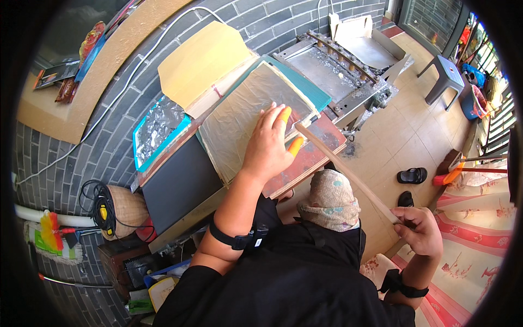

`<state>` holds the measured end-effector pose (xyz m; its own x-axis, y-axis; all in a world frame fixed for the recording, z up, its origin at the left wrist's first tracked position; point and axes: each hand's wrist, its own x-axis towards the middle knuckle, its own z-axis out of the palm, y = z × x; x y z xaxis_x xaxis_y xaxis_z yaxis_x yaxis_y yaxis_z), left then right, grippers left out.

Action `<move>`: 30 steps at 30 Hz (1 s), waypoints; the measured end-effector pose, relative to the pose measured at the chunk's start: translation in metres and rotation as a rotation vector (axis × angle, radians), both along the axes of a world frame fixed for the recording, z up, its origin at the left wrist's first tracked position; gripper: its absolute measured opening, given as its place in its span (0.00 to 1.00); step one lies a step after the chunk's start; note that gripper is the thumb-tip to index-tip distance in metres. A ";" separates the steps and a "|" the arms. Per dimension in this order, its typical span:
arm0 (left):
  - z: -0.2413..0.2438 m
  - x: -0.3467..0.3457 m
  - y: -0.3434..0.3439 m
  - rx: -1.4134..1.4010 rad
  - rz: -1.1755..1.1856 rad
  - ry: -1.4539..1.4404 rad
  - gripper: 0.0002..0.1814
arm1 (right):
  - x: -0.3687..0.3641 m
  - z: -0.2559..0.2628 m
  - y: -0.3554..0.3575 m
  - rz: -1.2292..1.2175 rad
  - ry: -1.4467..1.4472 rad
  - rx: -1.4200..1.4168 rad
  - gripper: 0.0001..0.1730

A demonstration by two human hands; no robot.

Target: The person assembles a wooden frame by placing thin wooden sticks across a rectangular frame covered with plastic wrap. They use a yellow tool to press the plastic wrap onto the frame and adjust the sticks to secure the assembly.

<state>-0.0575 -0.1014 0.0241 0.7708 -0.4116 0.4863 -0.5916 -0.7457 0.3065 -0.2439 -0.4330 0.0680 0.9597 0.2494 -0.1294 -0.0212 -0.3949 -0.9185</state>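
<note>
My left hand, with orange covers on the thumb and one finger, rests palm down near the right edge of a stack of thin, wrinkled translucent sheets. My right hand is out to the right, closed on one end of a long flat wooden strip. The strip's far end touches or lies just beside the stack's edge, close to my left fingertips. Under the stack are a teal ribbed board and a worn red board.
Behind the stack lies a yellow card sheet. A blue tray of crumpled silvery foil sits left. A metal frame machine stands beyond. A grey stool and black sandals are on the tiled floor.
</note>
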 end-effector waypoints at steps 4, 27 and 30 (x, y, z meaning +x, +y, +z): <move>0.004 -0.005 0.001 -0.012 0.034 -0.003 0.32 | 0.002 -0.002 0.002 -0.009 0.045 0.013 0.14; 0.005 -0.009 0.004 -0.104 -0.083 0.014 0.26 | 0.002 0.006 0.003 -0.096 0.037 -0.021 0.16; 0.007 -0.009 0.000 -0.109 -0.067 0.000 0.28 | -0.002 0.008 -0.001 -0.095 0.025 -0.022 0.15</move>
<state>-0.0663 -0.1010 0.0314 0.7436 -0.4065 0.5308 -0.6387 -0.6669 0.3840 -0.2460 -0.4340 0.0760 0.9752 0.1545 -0.1584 -0.0825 -0.4101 -0.9083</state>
